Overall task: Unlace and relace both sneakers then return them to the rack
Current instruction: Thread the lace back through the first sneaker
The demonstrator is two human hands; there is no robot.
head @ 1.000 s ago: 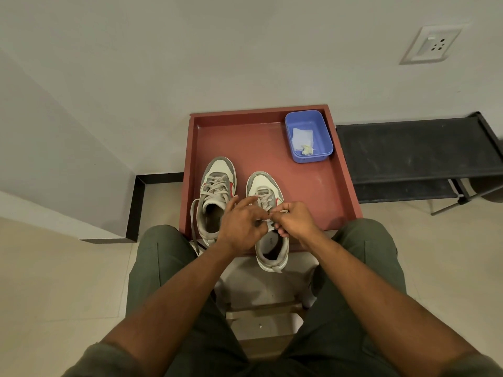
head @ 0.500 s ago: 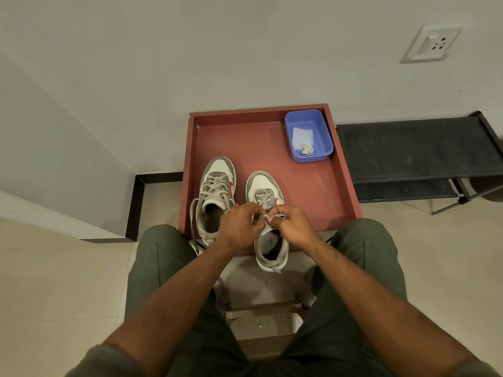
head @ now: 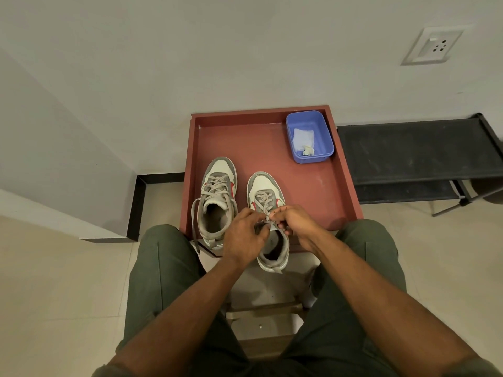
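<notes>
Two white and grey sneakers with red marks stand side by side on a red tray (head: 313, 186). The left sneaker (head: 217, 197) is laced, and a loose lace end hangs over its left side down past the tray's front edge. The right sneaker (head: 268, 213) sticks out over the tray's front edge with its heel. My left hand (head: 243, 235) and my right hand (head: 292, 221) meet above its tongue, each pinching the grey lace (head: 268, 216) where it bunches between my fingertips. My hands hide the upper eyelets.
A blue plastic tub (head: 324, 134) with a white cloth and a small pale scrap sits in the tray's far right corner. A black shoe rack (head: 419, 151) stands to the right against the wall. My knees flank a wooden stool (head: 266, 319) below.
My hands have drawn closer together over the right sneaker's tongue. The short stretch of lace that showed between them has bunched into a small bundle at my fingertips.
</notes>
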